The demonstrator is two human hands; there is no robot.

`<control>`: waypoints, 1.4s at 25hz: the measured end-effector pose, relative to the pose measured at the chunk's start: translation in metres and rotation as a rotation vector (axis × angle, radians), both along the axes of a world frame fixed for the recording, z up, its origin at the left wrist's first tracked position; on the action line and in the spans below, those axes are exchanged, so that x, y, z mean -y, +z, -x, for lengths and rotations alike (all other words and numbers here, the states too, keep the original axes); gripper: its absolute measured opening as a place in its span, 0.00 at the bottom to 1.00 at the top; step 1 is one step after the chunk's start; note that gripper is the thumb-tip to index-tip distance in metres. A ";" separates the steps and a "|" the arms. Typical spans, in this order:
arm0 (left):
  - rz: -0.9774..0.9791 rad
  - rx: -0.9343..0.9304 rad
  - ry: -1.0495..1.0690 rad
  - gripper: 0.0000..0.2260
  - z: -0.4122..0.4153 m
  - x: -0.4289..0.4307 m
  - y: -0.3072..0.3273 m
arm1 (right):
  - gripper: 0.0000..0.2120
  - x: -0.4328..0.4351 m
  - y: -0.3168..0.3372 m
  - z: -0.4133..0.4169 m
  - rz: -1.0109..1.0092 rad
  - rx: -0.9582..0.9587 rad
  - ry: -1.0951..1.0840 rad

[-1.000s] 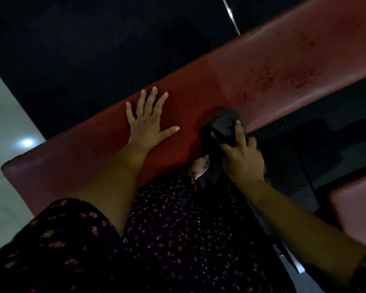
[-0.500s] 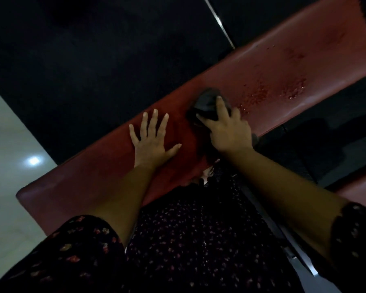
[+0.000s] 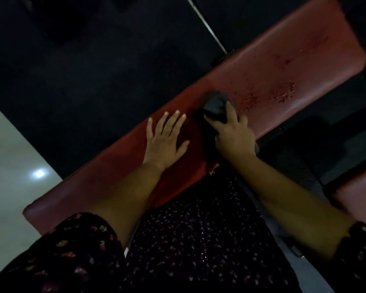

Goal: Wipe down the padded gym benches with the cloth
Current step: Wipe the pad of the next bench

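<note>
Cloth (image 3: 215,106) moved toward droplets | right hand (image 3: 234,134) fingers pinching it | left hand (image 3: 164,140) fingers spread, unmoved

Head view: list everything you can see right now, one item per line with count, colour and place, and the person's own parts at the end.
padded bench: one, red, running diagonally from lower left to upper right.
droplets: scattered patches, glistening, on the bench beyond the cloth.
cloth: one, dark grey, bunched on the bench under the right hand.
second pad: one, red, partly in view at the right edge.
dark floor: black, beyond the bench.
pale floor: light tile with a lamp reflection, at left.
metal strip: one, silver, at the top.
left hand: flat on the bench, fingers spread, empty.
right hand: pressing the cloth to the bench.
sleeves: dark floral print, along the bottom.
</note>
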State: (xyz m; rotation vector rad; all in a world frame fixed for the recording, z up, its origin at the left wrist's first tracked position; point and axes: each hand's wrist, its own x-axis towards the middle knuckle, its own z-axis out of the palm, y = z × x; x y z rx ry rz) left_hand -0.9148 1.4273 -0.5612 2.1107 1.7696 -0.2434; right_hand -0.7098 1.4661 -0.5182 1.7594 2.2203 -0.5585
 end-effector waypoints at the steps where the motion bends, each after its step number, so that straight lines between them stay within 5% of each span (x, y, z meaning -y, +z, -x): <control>1: -0.006 0.000 -0.015 0.33 -0.005 -0.009 0.000 | 0.27 0.021 0.001 -0.018 -0.007 -0.020 -0.009; 9: 0.011 -0.021 -0.214 0.36 -0.022 -0.052 -0.013 | 0.29 0.088 -0.004 -0.107 0.003 0.093 -0.090; 14: -0.014 0.023 -0.199 0.36 -0.019 -0.049 -0.018 | 0.19 0.035 -0.004 -0.078 -0.049 0.065 -0.024; 20: -0.026 0.079 -0.133 0.41 -0.019 -0.050 -0.020 | 0.20 -0.076 0.001 0.008 -0.052 0.094 0.197; 25: -0.046 -0.003 -0.205 0.39 -0.017 -0.049 -0.020 | 0.23 -0.113 -0.002 0.017 -0.011 0.099 0.076; 30: -0.038 0.028 -0.292 0.31 -0.018 -0.053 -0.015 | 0.26 -0.039 -0.001 -0.036 -0.060 0.052 -0.131; 35: -0.075 0.076 -0.645 0.24 -0.024 -0.065 -0.020 | 0.34 0.076 -0.004 -0.108 0.005 0.112 -0.209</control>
